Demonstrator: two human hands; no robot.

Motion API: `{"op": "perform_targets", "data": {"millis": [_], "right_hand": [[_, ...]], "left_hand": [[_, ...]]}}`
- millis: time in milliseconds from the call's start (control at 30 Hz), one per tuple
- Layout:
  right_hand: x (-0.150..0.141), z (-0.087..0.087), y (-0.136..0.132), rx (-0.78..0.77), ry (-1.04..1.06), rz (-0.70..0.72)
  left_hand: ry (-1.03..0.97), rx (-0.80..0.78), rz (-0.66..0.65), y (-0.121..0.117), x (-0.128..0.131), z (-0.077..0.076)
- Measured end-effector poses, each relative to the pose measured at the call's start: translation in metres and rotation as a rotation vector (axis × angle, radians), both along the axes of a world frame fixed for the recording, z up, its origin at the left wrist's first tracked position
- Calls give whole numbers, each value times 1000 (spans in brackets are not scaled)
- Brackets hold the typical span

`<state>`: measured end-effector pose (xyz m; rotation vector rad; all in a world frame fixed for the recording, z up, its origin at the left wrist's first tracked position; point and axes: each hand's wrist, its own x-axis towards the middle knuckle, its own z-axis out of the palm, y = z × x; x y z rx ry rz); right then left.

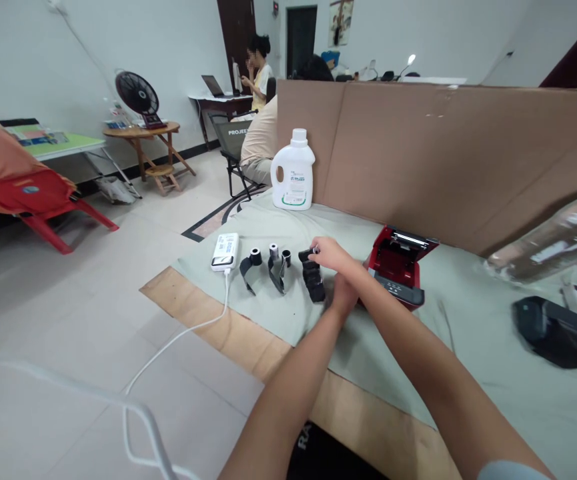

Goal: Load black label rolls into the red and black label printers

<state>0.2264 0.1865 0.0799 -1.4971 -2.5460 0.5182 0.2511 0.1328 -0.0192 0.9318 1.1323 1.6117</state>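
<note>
Because the black strip (313, 281) lies mid-cloth, just left of the red machine (404, 265), the right hand (332, 253) reaches across and over the left to meet it; its thumb and forefinger pinch the strip's far end, while the near end lies in ripples on the cloth (263, 312), a hold that probably suits something thin and limp. Tucked low under the right wrist, the left hand (344, 295) is between the strip and the machine; its fingers are largely hidden, so whether they are spread or pressed together, or touch anything, cannot be told.

Left of the strip, three small rolls (273, 252) stand in a loose row, dark tails curling towards the near edge, likely set on end so that they stay put and apart; beyond them lies a white pack (225, 251), its cable (203, 325) trailing slack over the edge, which leaves the hands' space free of it. The machine's lid (411, 241) is tipped up, exposing the inside; behind, a white jug (293, 179) stands upright close to the cardboard (458, 153), perhaps as a prop for it; a black device (554, 331) sits well apart, to the right.
</note>
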Motion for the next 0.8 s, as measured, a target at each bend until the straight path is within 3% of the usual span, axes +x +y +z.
{"op": "perform_targets", "data": {"millis": [167,367,533,667,800], "right_hand": [[64,14,-17,-174,720,-114],[136,30,-46,-209,1071,-82],[175,28,-54,-127,923,-178],[200,22,-51,26,533,-299],[206,12,-45,104,156,-359]], "left_hand": [[-54,123,52,-6,-1,0],[5,138,121,-17,-5,7],[138,333,129,-27,-12,11],[435,455,102,-36,-16,13],[811,609,13,-42,-21,14]]}}
